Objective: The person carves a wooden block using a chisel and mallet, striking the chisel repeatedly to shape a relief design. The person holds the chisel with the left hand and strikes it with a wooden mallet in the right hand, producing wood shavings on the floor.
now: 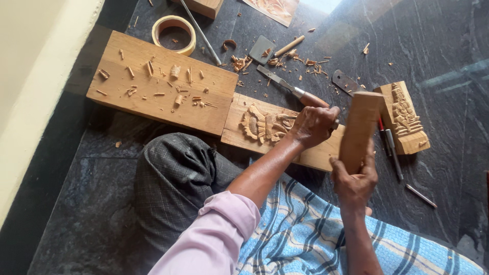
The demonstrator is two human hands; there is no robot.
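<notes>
— The carved plank (285,133) lay on the dark stone floor (438,46), across the person's knees, its long axis running from the chip-strewn board (158,84) on the left toward the lower right.

— And the hands?

— The left hand (315,125) sat right on the plank, its grip closed around a tool I took for a chisel; the handle was buried in the fist, so I couldn't see much of it. The tip pointed left, into the raised leaf carving (262,125) just beside the knuckles. The right hand (354,181) was closed around the lower end of a wooden mallet block (359,127), held upright just to the right of the left fist.

— So which hand was nearer the carving?

— The left, plainly. The block stood behind the chisel end, on the same line as the plank's long axis.

— Any room to move?

— Leftward the carving took up most of the plank's width before the bigger board met it. To the right, a small carved figure panel (405,117) lay near the mallet, with a couple of slim tools (392,147) between them. Beyond the plank's far edge lay a spare chisel (285,85), shavings and a roll of tape (174,33).
</notes>
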